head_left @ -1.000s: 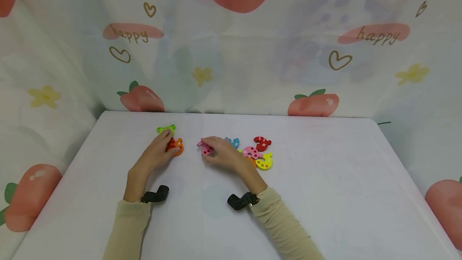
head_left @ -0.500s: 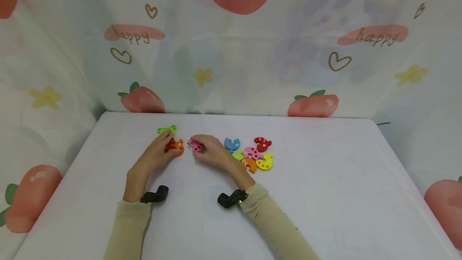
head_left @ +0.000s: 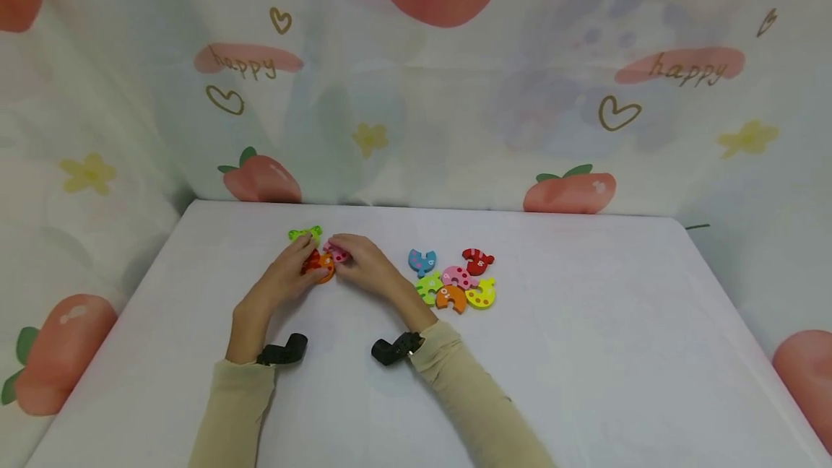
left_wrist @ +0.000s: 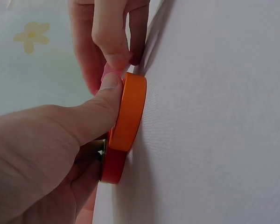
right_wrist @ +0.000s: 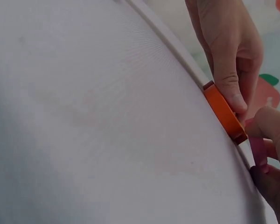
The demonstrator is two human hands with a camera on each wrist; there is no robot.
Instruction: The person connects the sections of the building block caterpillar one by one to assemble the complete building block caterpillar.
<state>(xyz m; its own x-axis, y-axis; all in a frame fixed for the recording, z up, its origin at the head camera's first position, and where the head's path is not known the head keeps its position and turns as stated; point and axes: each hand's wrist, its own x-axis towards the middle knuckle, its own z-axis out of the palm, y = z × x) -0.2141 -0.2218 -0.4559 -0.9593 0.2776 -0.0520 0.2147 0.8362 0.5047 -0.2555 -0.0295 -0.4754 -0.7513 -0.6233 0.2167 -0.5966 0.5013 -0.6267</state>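
Note:
In the head view my left hand [head_left: 282,276] holds an orange puzzle piece [head_left: 327,263], the thumb resting on it in the left wrist view. A red puzzle piece [left_wrist: 114,167] touches the orange one and is partly covered by the fingers. Under the fingertips at the far side lies a light green puzzle piece [head_left: 305,232]. My right hand [head_left: 367,266] pinches a pink dotted puzzle piece [right_wrist: 258,151] between thumb and fingers, close against the orange piece's right side. Whether the pink and orange pieces interlock cannot be told.
Right of my hands lies a loose group of puzzle pieces: blue [head_left: 422,261], red [head_left: 477,261], pink [head_left: 458,276], green [head_left: 427,289], orange [head_left: 451,298] and yellow [head_left: 482,295]. A white cloth covers the table [head_left: 585,352]; a printed curtain [head_left: 442,107] stands behind.
My right hand has carried the pink piece leftward until it sits beside the orange one. The left hand has stayed in place on its pieces. More of the right-hand group shows now.

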